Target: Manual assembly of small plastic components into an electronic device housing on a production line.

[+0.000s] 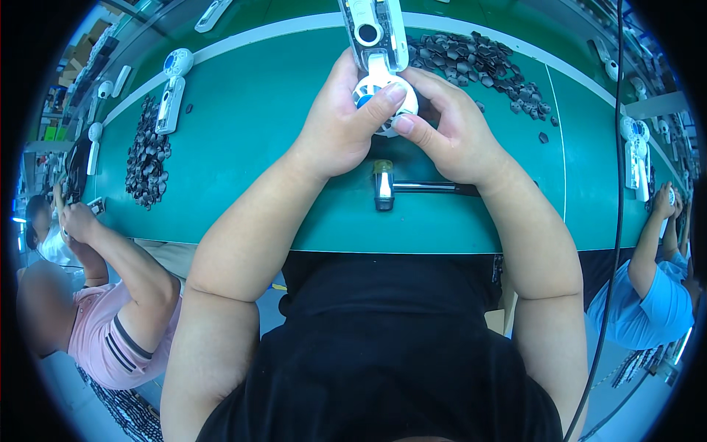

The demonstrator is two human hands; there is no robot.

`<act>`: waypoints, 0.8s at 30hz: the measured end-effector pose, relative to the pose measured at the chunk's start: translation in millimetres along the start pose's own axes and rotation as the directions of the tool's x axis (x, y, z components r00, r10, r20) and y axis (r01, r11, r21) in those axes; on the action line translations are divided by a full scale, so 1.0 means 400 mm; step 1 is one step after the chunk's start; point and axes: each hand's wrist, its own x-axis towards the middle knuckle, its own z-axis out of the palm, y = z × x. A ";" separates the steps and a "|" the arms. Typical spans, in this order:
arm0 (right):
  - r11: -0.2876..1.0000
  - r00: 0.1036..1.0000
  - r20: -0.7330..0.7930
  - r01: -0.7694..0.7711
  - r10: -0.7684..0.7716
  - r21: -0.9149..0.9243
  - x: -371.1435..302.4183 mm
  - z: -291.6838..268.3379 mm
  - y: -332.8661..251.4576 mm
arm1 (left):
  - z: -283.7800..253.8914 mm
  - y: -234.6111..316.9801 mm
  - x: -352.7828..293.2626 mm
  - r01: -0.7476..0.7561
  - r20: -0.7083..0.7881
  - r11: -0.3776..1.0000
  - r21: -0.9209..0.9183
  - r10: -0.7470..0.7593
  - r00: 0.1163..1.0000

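Note:
Both hands hold a white device with a long body and a round slotted head [377, 65], which looks like a handheld fan. My left hand [340, 121] wraps the head's left side, thumb pressed on its face near a blue centre. From the right, my right hand [458, 131] grips it with fingers curled behind and thumb on the lower edge. The device's body points away from me, its top cut off by the picture edge. Below my hands a small mallet [384, 187] lies on the green table, its dark handle running right, partly under my right forearm.
Small black pieces form a pile [464, 59] at the far right and another pile [147, 158] at the left. A similar white device [171, 96] lies by the left pile. Co-workers sit on both sides. A black cable [617, 184] hangs at the right.

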 end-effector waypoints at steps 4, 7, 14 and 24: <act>1.000 1.000 0.010 -0.002 0.002 0.027 0.000 -0.002 0.000 | 0.000 -0.001 0.000 -0.021 -0.002 1.000 0.023 0.021 1.000; 1.000 1.000 0.013 0.022 -0.022 0.012 0.002 -0.001 0.009 | 0.003 0.003 0.000 -0.022 -0.017 1.000 0.021 0.022 1.000; 1.000 1.000 0.000 0.001 -0.001 0.023 -0.001 0.006 0.019 | 0.003 0.000 0.001 0.025 -0.029 0.998 0.050 -0.024 0.999; 0.997 0.999 0.036 -0.022 0.024 -0.068 -0.002 0.003 0.013 | 0.001 -0.003 -0.001 0.052 -0.031 0.998 0.043 -0.051 0.998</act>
